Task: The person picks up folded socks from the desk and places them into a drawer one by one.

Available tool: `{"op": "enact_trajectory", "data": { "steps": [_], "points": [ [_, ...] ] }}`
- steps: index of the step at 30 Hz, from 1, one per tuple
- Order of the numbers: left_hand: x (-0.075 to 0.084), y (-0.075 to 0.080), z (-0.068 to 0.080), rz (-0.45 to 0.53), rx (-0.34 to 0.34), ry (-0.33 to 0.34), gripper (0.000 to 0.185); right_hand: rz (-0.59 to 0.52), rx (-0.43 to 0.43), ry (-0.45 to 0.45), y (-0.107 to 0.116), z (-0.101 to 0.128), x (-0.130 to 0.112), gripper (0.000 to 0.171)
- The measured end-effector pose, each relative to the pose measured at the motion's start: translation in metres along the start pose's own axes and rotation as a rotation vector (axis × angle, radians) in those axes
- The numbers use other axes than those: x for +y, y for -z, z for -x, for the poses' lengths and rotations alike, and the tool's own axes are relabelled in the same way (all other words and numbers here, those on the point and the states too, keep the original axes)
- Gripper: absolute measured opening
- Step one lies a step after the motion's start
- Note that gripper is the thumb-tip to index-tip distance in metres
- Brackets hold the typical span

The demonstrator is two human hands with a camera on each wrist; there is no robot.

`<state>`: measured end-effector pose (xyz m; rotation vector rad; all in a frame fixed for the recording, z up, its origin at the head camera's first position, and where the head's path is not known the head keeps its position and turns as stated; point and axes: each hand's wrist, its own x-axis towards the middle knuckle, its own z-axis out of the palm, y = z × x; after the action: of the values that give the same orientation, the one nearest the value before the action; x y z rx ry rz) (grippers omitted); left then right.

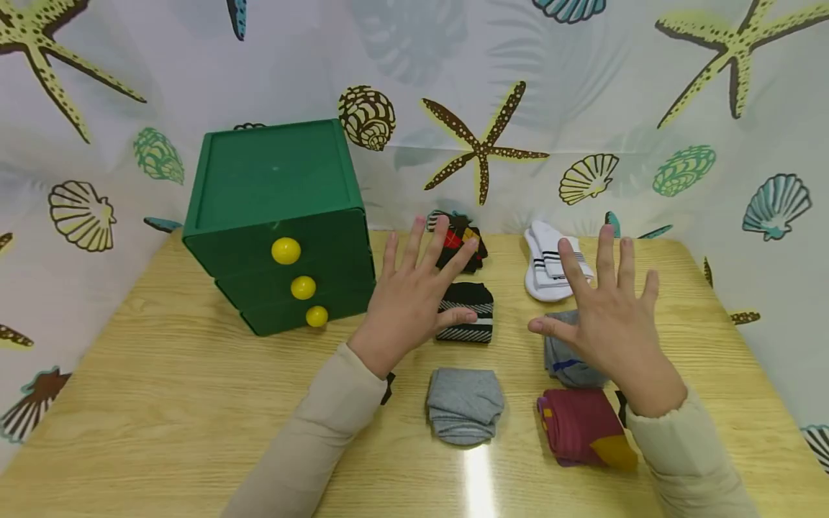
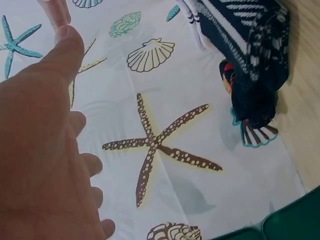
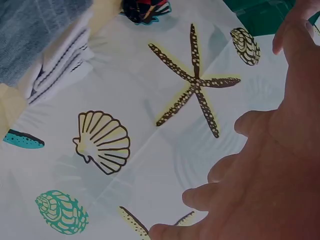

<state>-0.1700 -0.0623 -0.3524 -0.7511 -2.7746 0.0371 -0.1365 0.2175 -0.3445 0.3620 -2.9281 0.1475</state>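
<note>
Both hands hover over the table with fingers spread, holding nothing. The left hand [image 1: 411, 306] is nearest a folded black-and-white patterned pair of socks [image 1: 468, 324], which it partly covers in the head view. Behind its fingertips lie dark socks with red and yellow patches [image 1: 471, 255]. Over folded blue-grey socks [image 1: 562, 352] the right hand [image 1: 612, 331] hides part of them. White socks with black stripes [image 1: 547, 277] lie just beyond its fingers. Closer to me are folded plain grey socks [image 1: 464, 406] and maroon socks with a mustard patch [image 1: 579, 428].
A green box of three drawers with yellow knobs [image 1: 278, 176] stands at the back left of the wooden table [image 1: 162, 410]. Behind the table hangs a white cloth printed with shells and starfish [image 1: 421, 50].
</note>
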Motion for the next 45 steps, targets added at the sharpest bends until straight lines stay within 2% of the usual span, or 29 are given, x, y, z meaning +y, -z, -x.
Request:
{"op": "enact_trajectory", "data": {
  "steps": [5,10,15,19,26,32,34,40,45],
  "points": [
    [-0.009,0.013,0.011,0.004,0.048,-0.024,0.097,-0.019,-0.01,-0.004,0.013,0.006,-0.008,0.116],
    [-0.029,0.035,0.024,0.02,0.12,-0.048,0.094,-0.067,-0.027,0.024,0.026,0.007,-0.023,0.114],
    [-0.057,0.062,0.032,0.031,0.16,-0.028,0.092,-0.132,0.028,0.087,0.037,0.005,-0.042,0.109],
    [-0.09,0.084,0.042,0.055,0.144,0.038,0.091,-0.217,0.08,0.171,0.044,-0.001,-0.064,0.102],
    [-0.16,0.111,0.059,0.201,0.056,0.188,0.087,-0.491,0.085,0.261,0.056,-0.015,-0.11,0.083],
    [-0.216,0.11,0.064,0.369,-0.037,0.263,0.082,-0.631,0.153,0.351,0.048,-0.034,-0.15,0.068],
    [-0.23,0.107,0.064,0.448,-0.079,0.28,0.08,-0.68,0.147,0.356,0.042,-0.042,-0.165,0.063],
    [-0.257,0.102,0.057,0.648,-0.232,0.337,0.079,-0.87,0.043,0.306,0.02,-0.065,-0.209,0.055],
    [-0.264,0.101,0.048,0.643,-0.315,0.382,0.092,-1.018,0.008,0.247,-0.004,-0.079,-0.244,0.052]
  ]
}}
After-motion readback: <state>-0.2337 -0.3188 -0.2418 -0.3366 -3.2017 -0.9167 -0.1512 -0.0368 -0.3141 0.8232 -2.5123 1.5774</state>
